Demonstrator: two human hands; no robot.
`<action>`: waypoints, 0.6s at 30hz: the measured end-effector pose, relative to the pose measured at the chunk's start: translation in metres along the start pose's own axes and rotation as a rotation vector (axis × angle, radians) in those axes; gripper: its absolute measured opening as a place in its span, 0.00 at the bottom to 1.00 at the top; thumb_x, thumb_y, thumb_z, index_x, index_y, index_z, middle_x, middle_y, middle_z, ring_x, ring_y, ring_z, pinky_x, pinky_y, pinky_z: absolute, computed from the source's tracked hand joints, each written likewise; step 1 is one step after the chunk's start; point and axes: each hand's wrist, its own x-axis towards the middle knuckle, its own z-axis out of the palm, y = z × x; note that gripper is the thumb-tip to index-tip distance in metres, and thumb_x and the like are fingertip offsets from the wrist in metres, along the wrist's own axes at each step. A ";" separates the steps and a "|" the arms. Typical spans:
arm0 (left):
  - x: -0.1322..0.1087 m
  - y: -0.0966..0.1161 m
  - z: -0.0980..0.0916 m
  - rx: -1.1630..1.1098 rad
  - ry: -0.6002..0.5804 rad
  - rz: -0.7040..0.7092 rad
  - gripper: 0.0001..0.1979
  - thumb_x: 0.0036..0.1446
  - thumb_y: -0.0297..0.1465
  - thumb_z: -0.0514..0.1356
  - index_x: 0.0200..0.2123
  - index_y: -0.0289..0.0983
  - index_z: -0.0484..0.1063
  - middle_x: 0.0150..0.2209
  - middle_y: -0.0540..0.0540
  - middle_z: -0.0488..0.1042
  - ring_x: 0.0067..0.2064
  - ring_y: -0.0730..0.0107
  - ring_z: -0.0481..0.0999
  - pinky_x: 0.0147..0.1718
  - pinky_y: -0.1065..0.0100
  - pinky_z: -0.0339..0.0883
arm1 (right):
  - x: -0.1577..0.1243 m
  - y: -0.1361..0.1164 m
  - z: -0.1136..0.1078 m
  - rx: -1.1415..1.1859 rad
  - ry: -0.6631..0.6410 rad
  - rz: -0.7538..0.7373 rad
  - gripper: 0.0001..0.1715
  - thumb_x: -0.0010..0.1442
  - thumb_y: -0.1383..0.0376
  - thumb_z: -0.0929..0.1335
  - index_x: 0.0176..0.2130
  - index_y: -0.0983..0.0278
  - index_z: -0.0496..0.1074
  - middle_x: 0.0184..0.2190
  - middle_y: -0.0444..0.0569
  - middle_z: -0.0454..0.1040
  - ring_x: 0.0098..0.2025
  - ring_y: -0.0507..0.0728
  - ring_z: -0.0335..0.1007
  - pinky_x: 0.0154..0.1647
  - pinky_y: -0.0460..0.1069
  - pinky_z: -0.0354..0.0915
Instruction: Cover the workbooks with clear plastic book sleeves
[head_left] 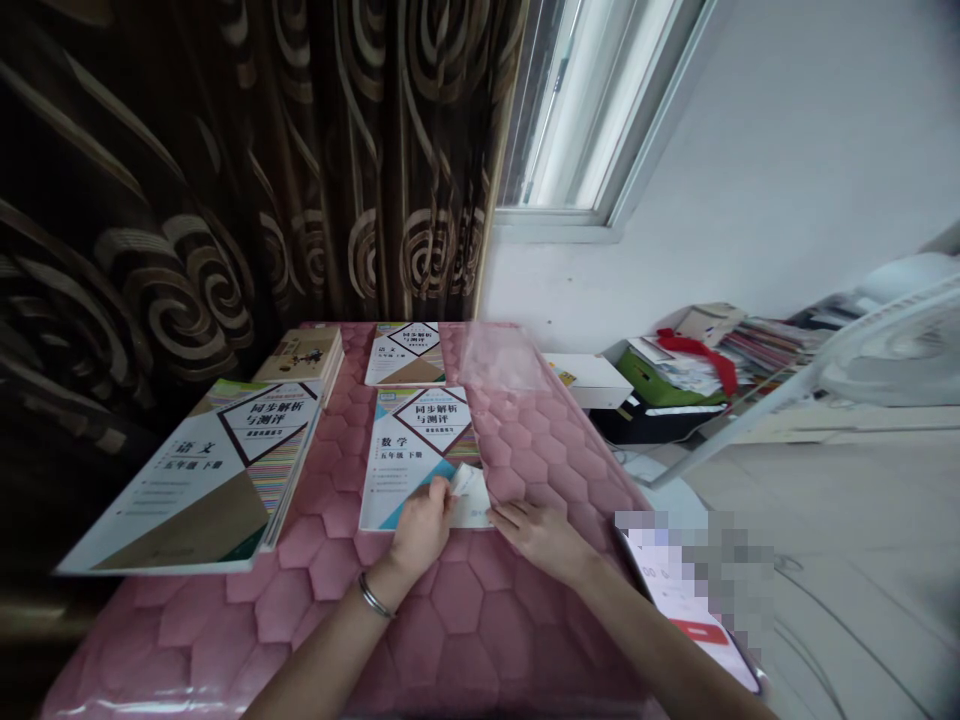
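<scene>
A mathematics workbook (409,440) with a white, blue and brown cover lies in front of me on the pink table. My left hand (424,520), with a silver bangle at the wrist, pinches its cover near the lower right. That corner is turned back, and a pale page (472,505) shows there. Resting at the book's lower right edge, my right hand (544,540) has its fingers stretched out and touching the page's edge. Behind this book lies another workbook (405,350), cover up. At the left is a stack topped by a larger-looking language workbook (202,480).
A padded pink hexagon cover (465,620) spreads over the table. A brown-covered stack of books (300,352) sits at the back left. Clear plastic (504,358) lies at the back. A phone (690,610) is at the right edge, near a white fan (885,350).
</scene>
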 end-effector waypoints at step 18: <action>-0.004 0.008 -0.006 0.108 -0.046 0.288 0.16 0.56 0.26 0.58 0.48 0.42 0.74 0.44 0.44 0.76 0.44 0.61 0.75 0.46 0.59 0.73 | 0.010 0.012 0.000 -0.078 -0.005 -0.081 0.22 0.59 0.76 0.63 0.50 0.62 0.74 0.38 0.50 0.80 0.31 0.54 0.75 0.26 0.47 0.67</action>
